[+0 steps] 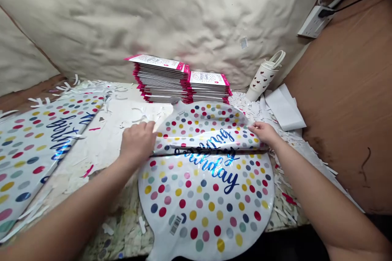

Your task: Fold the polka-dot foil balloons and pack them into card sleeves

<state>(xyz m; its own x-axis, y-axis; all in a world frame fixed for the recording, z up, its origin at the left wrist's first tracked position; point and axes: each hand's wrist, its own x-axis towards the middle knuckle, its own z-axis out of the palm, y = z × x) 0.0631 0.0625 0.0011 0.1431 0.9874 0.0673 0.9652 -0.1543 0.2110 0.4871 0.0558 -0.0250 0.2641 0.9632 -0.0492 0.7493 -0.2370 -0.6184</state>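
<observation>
A flat foil balloon (pixel 211 212) with coloured dots and blue "birthday" lettering lies at the table's front edge, part of it overhanging. Its upper part is raised in a fold across the middle. On the left side of that fold, my left hand (pixel 138 140) has its fingers closed on the foil. My right hand (pixel 263 132) pinches the opposite side between thumb and fingers. Another balloon may lie beneath, since dotted foil shows behind the fold; I cannot tell. A barcode label (pixel 176 225) sits near the balloon's lower left.
More dotted balloons (pixel 39 138) lie at the left. Stacked pink-edged packages (pixel 162 81) stand against the back wall. To their right are a white tumbler (pixel 261 79) with hearts and folded white paper (pixel 284 108). Paper scraps litter the table. A power strip (pixel 315 20) hangs at upper right.
</observation>
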